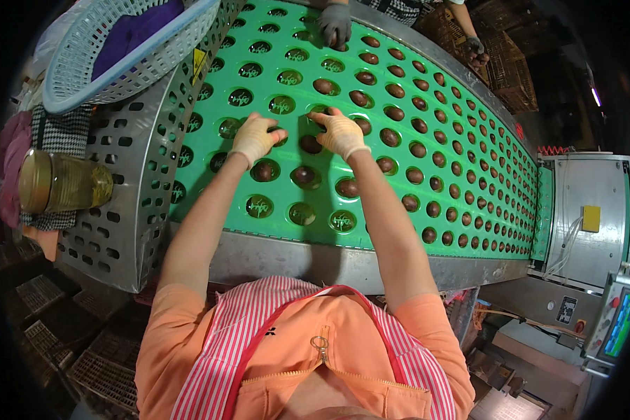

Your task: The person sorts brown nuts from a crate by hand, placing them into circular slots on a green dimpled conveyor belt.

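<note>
A green conveyor bed with rows of oval cups lies in front of me, many cups holding dark brown eggs. Both my hands wear cream knit gloves with bare fingertips. My left hand is over the left part of the bed, its fingers curled round what looks like a brown egg, mostly hidden. To its right, my right hand reaches over the cups with fingers apart, just above another brown egg. Several cups at the left and near edge hold no egg.
Across the bed, another person's grey-gloved hand touches an egg; a second gloved hand is farther right. A blue plastic basket and a lidded glass jar stand by the perforated metal guard. A metal machine housing stands right.
</note>
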A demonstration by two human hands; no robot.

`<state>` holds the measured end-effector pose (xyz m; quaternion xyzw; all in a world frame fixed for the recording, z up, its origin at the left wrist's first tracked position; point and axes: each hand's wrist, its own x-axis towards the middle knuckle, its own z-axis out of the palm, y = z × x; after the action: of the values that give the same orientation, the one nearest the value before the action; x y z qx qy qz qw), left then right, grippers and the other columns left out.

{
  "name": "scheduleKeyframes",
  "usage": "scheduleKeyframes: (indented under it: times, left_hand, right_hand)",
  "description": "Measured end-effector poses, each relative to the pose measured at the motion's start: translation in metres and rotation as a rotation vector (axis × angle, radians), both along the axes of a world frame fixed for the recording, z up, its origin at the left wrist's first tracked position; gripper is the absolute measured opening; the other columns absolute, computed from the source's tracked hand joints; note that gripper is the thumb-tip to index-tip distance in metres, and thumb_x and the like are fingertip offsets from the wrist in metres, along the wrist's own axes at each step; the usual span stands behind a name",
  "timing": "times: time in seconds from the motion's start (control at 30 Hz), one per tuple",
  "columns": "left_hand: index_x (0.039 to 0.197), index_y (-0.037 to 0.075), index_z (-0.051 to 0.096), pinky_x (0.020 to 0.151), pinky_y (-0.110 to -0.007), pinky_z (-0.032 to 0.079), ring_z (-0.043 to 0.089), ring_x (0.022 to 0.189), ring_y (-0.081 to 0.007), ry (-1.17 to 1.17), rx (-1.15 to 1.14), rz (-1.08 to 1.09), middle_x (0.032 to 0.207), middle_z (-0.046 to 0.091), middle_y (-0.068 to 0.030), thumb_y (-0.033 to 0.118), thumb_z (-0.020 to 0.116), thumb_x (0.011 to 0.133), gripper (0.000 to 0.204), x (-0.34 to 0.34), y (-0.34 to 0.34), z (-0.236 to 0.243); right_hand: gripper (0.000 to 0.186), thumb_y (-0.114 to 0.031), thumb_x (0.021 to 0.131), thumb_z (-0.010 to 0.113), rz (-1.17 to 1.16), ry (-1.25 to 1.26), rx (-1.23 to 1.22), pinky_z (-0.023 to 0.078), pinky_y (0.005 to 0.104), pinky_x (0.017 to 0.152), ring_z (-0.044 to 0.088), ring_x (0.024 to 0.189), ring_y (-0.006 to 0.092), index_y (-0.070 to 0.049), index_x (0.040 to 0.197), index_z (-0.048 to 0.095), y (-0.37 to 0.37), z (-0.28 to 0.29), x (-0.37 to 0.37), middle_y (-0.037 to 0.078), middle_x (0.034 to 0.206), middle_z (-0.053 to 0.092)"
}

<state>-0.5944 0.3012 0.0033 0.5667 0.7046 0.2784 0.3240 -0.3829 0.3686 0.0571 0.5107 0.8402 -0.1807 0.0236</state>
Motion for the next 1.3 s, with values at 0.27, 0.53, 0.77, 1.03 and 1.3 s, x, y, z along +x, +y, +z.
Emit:
scheduleKeyframes:
  times: [0.27, 0.53, 0.77, 1.03, 1.3]
  left_hand:
    - [0.103, 0.015, 0.069, 0.094, -0.043, 0.044, 0.057, 0.104, -0.0326, 0.296, 0.481, -0.121, 0.106, 0.065, -0.0081, 0.030, 0.056, 0.092, 0.023, -0.012, 0.080, -0.046]
    - [0.107, 0.017, 0.066, 0.091, -0.044, 0.047, 0.054, 0.109, -0.0308, 0.434, 0.537, -0.108, 0.119, 0.058, -0.0064, 0.030, 0.066, 0.085, 0.025, 0.034, 0.023, 0.001]
    - [0.110, 0.012, 0.062, 0.086, -0.047, 0.049, 0.058, 0.102, -0.0351, 0.488, -0.040, -0.202, 0.107, 0.059, -0.0148, 0.030, 0.068, 0.083, 0.033, 0.020, -0.082, 0.021]
    - [0.112, 0.011, 0.062, 0.098, -0.045, 0.045, 0.054, 0.115, -0.0359, 0.415, 0.428, -0.483, 0.124, 0.059, -0.0136, 0.001, 0.059, 0.080, 0.033, -0.007, -0.088, -0.004]
    - [0.145, 0.012, 0.038, 0.109, -0.056, 0.031, 0.036, 0.135, -0.0394, 0.403, 0.522, -0.834, 0.152, 0.034, -0.0145, 0.034, 0.058, 0.092, 0.060, 0.157, -0.130, -0.015]
  right_hand:
    - [0.042, -0.018, 0.079, 0.072, 0.001, 0.209, 0.232, 0.053, 0.0446, 0.073, 0.062, 0.091, 0.0330, -0.017, 0.119, 0.059, -0.048, -0.005, 0.040, 0.011, 0.098, 0.060]
    - [0.046, -0.023, 0.074, 0.076, 0.105, 0.161, 0.234, 0.043, 0.0485, 0.089, 0.055, 0.108, 0.0300, -0.018, 0.117, 0.061, -0.186, -0.032, 0.111, 0.007, 0.108, 0.058]
    - [0.037, -0.009, 0.079, 0.070, -0.355, 0.455, 0.406, 0.045, 0.0458, 0.090, 0.056, 0.104, 0.0328, -0.012, 0.114, 0.063, -0.247, -0.024, 0.107, 0.010, 0.112, 0.060]
    - [0.025, -0.004, 0.081, 0.066, -0.580, 0.582, 0.396, 0.048, 0.0428, 0.088, 0.059, 0.098, 0.0344, -0.007, 0.106, 0.066, -0.333, -0.011, 0.139, 0.012, 0.108, 0.064]
    - [0.020, -0.009, 0.083, 0.064, -0.789, 0.613, 0.485, 0.048, 0.0431, 0.086, 0.058, 0.098, 0.0344, -0.009, 0.103, 0.065, -0.429, -0.019, 0.195, 0.013, 0.104, 0.062]
